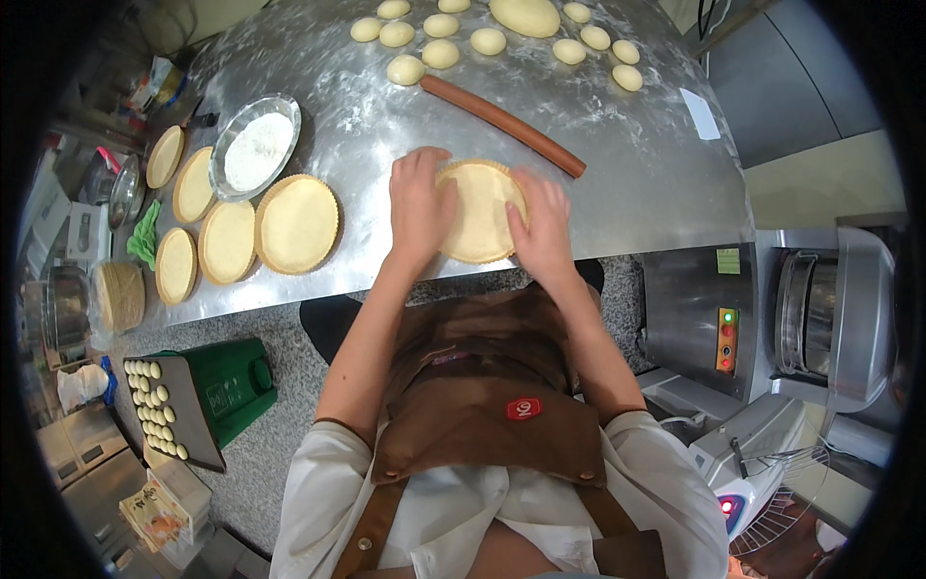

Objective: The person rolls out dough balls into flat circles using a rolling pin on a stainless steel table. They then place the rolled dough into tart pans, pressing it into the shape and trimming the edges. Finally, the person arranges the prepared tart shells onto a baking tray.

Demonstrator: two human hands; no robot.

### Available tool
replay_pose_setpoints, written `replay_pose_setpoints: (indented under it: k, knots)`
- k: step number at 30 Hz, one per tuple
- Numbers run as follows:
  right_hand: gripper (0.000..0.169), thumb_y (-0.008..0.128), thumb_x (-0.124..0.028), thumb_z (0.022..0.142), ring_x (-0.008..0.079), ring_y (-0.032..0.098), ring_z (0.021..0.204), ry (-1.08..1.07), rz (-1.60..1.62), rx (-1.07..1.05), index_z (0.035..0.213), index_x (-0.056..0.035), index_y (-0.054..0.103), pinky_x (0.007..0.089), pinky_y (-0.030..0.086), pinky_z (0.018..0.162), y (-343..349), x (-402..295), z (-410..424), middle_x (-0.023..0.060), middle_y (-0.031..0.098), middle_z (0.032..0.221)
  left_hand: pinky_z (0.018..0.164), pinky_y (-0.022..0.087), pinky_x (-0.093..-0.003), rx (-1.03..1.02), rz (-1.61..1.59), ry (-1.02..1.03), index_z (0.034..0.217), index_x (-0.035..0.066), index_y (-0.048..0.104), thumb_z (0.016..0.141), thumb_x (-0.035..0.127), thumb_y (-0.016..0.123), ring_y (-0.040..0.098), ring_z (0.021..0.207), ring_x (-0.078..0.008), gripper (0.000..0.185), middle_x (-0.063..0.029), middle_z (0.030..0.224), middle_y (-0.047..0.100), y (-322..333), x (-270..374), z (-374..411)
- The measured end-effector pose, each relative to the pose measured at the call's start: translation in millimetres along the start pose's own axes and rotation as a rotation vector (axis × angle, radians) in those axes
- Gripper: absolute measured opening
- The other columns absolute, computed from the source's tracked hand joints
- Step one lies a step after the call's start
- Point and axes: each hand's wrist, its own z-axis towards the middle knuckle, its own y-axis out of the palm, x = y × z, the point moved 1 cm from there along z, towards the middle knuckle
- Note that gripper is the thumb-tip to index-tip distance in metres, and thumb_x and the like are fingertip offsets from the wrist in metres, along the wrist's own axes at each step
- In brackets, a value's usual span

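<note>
A fluted round tart mould lined with pale dough point(477, 210) sits at the front edge of the steel worktable. My left hand point(422, 206) grips its left rim, thumb against the inside and fingers along the outer edge. On the opposite rim is my right hand point(539, 221), slightly blurred, its thumb over the dough and its fingers around the side. Just behind the mould, a brown wooden rolling pin point(503, 124) lies at a slant. More dough-lined moulds, including a large one point(297, 224), stand to the left beside a metal bowl of white flour point(257, 152).
Several dough balls point(441, 53) and a larger dough piece point(526, 16) rest on the floured steel worktable point(636, 210). A green cloth point(145, 235) and a wrapped stack of round discs point(120, 297) lie left. Below stands a tray of small dough pieces point(184, 405); machines point(694, 318) stand right.
</note>
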Motion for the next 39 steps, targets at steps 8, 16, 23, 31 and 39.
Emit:
replay_pose_setpoints:
  k: [8,16,23,31,39]
  knots:
    - [0.011,0.071,-0.013,0.084,0.0266,0.061,0.089,0.268,0.234,-0.008,0.093,-0.0070,0.068,0.0410,0.039,0.087,35,47,29,0.0075,0.064,0.091,0.086,0.051,-0.0405,-0.152,-0.231,-0.334,0.087,0.006,0.076,0.073,0.012,0.076,0.062,0.088,-0.0268,0.015,-0.0092,0.084,0.071,39,-41,28]
    - [0.011,0.072,-0.018,0.085,0.0256,0.061,0.090,0.229,0.226,0.026,0.089,-0.0082,0.070,0.0408,0.038,0.084,41,42,29,0.0059,0.065,0.089,0.066,0.052,-0.0286,-0.233,-0.421,-0.316,0.089,0.004,0.076,0.078,0.013,0.077,0.063,0.069,-0.0140,0.015,-0.0071,0.075,0.070,18,-46,24]
    - [0.011,0.071,-0.020,0.084,0.0275,0.064,0.088,0.197,0.140,0.095,0.087,-0.0099,0.071,0.0442,0.041,0.082,39,48,31,0.0096,0.069,0.087,0.063,0.050,-0.0269,-0.287,-0.427,-0.228,0.089,0.001,0.075,0.081,0.011,0.074,0.060,0.067,-0.0114,0.013,-0.0049,0.073,0.068,25,-46,31]
    - [0.008,0.066,-0.019,0.082,0.0299,0.059,0.093,0.152,0.173,0.157,0.080,-0.0112,0.067,0.0463,0.039,0.084,73,58,24,0.0077,0.064,0.087,0.064,0.042,-0.0228,-0.453,-0.479,-0.202,0.097,0.001,0.069,0.092,0.016,0.071,0.048,0.070,-0.0061,0.016,0.0040,0.078,0.059,27,-108,26]
    - [0.008,0.069,-0.022,0.081,0.0222,0.055,0.097,0.212,0.176,0.117,0.079,-0.0147,0.068,0.0398,0.034,0.091,35,39,16,0.0014,0.061,0.085,0.064,0.041,-0.0225,-0.418,-0.454,-0.241,0.095,0.000,0.068,0.094,0.021,0.071,0.048,0.070,-0.0065,0.021,0.0038,0.081,0.059,38,-90,24]
